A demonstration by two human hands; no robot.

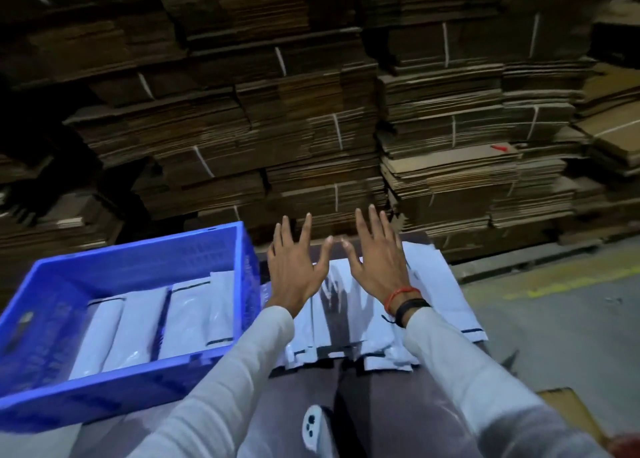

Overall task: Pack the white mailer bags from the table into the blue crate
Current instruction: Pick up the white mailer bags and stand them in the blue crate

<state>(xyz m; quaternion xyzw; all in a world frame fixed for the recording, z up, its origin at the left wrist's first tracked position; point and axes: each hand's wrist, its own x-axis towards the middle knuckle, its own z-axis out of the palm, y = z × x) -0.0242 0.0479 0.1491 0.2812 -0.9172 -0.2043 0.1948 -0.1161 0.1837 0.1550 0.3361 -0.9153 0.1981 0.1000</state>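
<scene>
Hands, left hand [294,270] and right hand [377,263], hovered spread and empty over white mailer bags [433,284] beside blue crate [239,284]; bags judged light, limp, slippery, best pinched at near edges.

blue crate [131,260]: 1 | white mailer bags inside the crate [194,319]: about 4, edges blurred | mailer bags right of the crate on the worktop [426,274]: overlapping, count unclear | hands: 2, left [294,270], right [379,263] | cardboard stacks behind the crate [311,128]: many
</scene>
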